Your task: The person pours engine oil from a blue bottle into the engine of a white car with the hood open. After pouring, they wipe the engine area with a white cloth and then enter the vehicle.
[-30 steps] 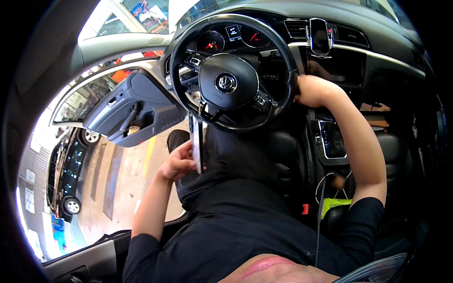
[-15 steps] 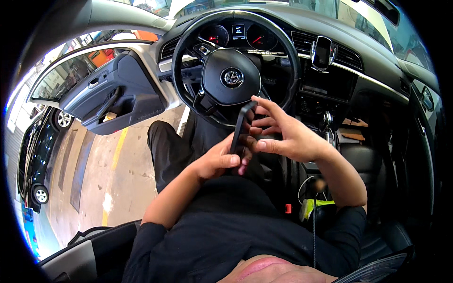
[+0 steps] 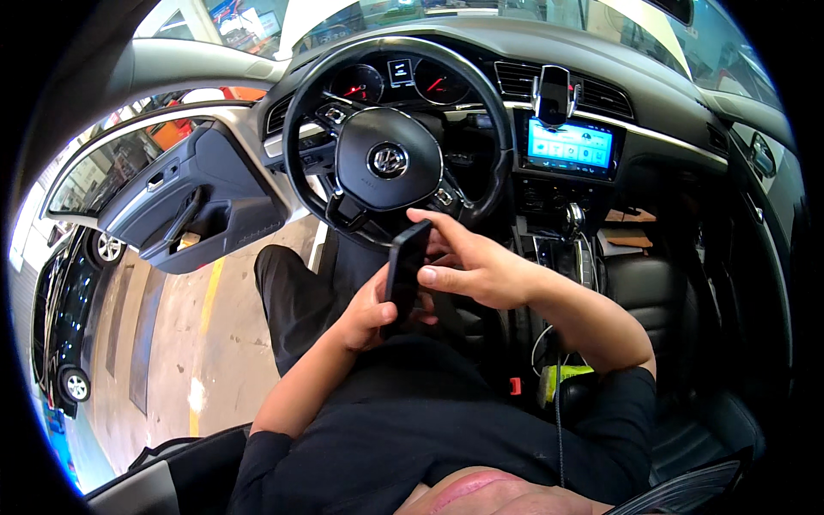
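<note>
A black smartphone (image 3: 407, 264), tilted nearly edge-on to this view, is held over my lap below the steering wheel (image 3: 296, 146). My left hand (image 3: 369, 311) grips its lower part, with the thumb along the near side. At the upper end, my right hand (image 3: 485, 268) has its index finger by the top edge and its thumb against the right side. The other fingers of that hand are partly hidden behind the phone. What the phone's display shows cannot be made out.
A lit centre screen (image 3: 570, 146) sits in the dashboard, and a phone mount (image 3: 554, 96) stands above it. The gear lever (image 3: 574, 220) is to my right. On my left the car door (image 3: 184, 193) hangs open, with a black car (image 3: 69, 318) beyond.
The dashboard's centre screen has gone from dark to lit. My view has shifted right. My right thumb and index finger have come closer to the phone, which stays in my left hand.
</note>
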`<action>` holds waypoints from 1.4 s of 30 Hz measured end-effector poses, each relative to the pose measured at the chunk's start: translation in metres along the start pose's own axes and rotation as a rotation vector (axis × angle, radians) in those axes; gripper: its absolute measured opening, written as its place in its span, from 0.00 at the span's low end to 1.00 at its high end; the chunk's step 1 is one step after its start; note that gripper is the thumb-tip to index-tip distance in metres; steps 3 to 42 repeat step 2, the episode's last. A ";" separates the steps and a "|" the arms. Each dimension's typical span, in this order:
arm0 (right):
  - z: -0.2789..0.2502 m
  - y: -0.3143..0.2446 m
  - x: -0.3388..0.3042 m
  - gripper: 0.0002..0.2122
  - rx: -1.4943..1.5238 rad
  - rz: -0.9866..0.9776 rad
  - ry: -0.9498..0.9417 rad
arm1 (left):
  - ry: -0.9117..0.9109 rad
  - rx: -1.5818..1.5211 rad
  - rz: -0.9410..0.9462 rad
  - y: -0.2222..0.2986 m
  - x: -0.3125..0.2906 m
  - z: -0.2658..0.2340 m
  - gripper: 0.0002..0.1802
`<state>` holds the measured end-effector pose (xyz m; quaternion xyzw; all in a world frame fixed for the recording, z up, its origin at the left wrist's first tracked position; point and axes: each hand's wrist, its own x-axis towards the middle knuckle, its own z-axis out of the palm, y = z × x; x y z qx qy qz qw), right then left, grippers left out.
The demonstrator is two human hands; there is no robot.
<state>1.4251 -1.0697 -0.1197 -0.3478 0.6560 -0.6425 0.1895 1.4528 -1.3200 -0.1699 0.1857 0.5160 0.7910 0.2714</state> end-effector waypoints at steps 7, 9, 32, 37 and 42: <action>-0.002 0.008 0.005 0.41 0.052 0.045 -0.051 | 0.006 -0.021 0.005 -0.002 -0.001 0.001 0.67; -0.002 0.008 0.005 0.41 0.052 0.045 -0.051 | 0.006 -0.021 0.005 -0.002 -0.001 0.001 0.67; -0.002 0.008 0.005 0.41 0.052 0.045 -0.051 | 0.006 -0.021 0.005 -0.002 -0.001 0.001 0.67; -0.002 0.008 0.005 0.41 0.052 0.045 -0.051 | 0.006 -0.021 0.005 -0.002 -0.001 0.001 0.67; -0.002 0.008 0.005 0.41 0.052 0.045 -0.051 | 0.006 -0.021 0.005 -0.002 -0.001 0.001 0.67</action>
